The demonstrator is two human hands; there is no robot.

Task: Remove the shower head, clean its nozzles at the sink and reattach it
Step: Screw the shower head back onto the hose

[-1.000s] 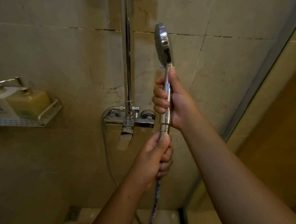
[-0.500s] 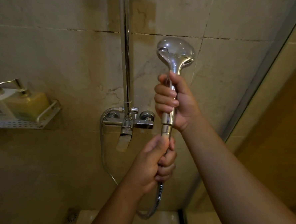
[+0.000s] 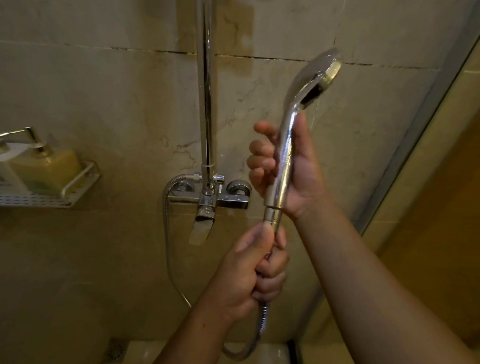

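A chrome hand shower head (image 3: 312,79) stands upright in front of the tiled wall, its nozzle face turned to the right and slightly away. My right hand (image 3: 294,167) holds its handle, with the fingers loosened and partly spread. Just below, my left hand (image 3: 255,268) is closed around the metal hose (image 3: 262,321) right under the hose nut (image 3: 273,216). The hose loops down behind my left arm and runs up to the mixer tap (image 3: 208,196).
A chrome riser pipe (image 3: 206,85) climbs the wall above the mixer tap. A wall shelf (image 3: 73,186) at the left carries two pump bottles (image 3: 47,168). A glass door frame (image 3: 416,148) slants along the right. A floor drain (image 3: 115,351) lies below.
The shower head has turned in my right hand, its face swinging from left, through facing away, to the right. My right fingers have loosened. My left hand stays gripped below the nut.
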